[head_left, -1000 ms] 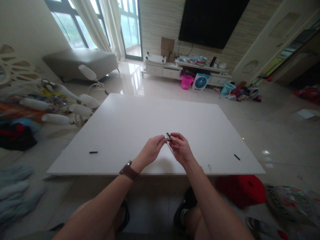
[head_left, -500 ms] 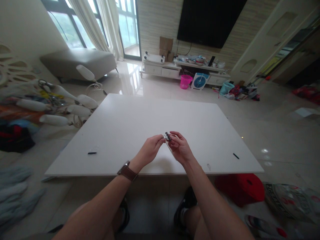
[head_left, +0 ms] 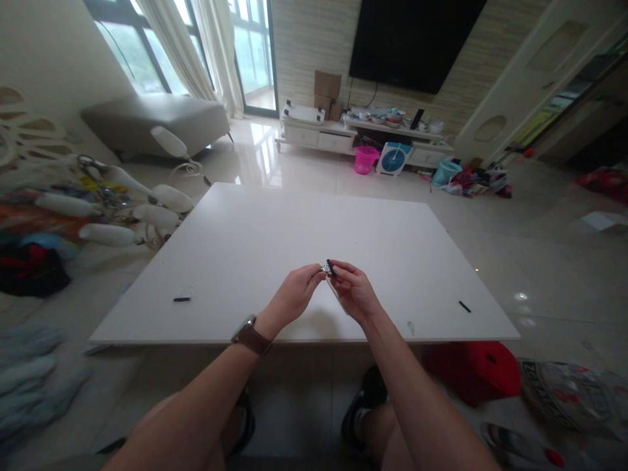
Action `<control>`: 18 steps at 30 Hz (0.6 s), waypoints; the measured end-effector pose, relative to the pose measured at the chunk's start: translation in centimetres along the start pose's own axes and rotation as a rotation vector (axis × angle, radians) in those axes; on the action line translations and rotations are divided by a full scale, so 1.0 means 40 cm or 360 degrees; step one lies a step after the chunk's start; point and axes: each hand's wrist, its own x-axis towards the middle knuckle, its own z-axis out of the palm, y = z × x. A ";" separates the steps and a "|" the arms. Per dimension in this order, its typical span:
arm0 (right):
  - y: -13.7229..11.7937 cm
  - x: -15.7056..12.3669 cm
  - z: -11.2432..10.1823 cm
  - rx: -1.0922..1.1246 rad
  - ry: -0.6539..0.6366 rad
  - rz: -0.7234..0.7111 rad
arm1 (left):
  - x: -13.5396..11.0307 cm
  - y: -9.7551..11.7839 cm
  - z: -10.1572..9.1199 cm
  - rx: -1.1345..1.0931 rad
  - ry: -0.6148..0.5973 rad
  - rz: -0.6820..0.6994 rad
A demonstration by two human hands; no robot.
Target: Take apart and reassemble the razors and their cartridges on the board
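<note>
Above the near middle of a white table point(head_left: 294, 222), both my hands meet at a small object. My left hand point(head_left: 296, 288), with a watch point(head_left: 251, 335) on its wrist, pinches a shiny silver metal piece point(head_left: 324, 268); its exact kind is too small to make out. The fingers of my right hand point(head_left: 354, 289) are closed on a short black strip point(head_left: 330, 266) set against the metal piece's right side. A thin pale edge runs down beside my right palm, mostly hidden by the hand.
A black strip point(head_left: 181, 299) lies at the table's left, another point(head_left: 464, 307) at its right. A small clear piece point(head_left: 411, 327) rests near the front edge. Beside the table are a lamp with white shades point(head_left: 110, 234) and a red roll point(head_left: 493, 369) on the floor.
My right fingers have drawn closer together around the object. The black strip now shows plainly along the silver piece's right side. My left hand has hardly moved.
</note>
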 end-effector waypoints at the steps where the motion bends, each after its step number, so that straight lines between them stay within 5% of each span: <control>1: 0.001 0.000 0.000 -0.0008 0.0001 0.0003 | 0.000 0.000 0.000 0.0003 0.0002 0.0005; 18: 0.017 0.002 -0.005 -0.0084 0.0012 -0.0009 | -0.013 0.000 0.014 0.0544 0.0034 -0.0002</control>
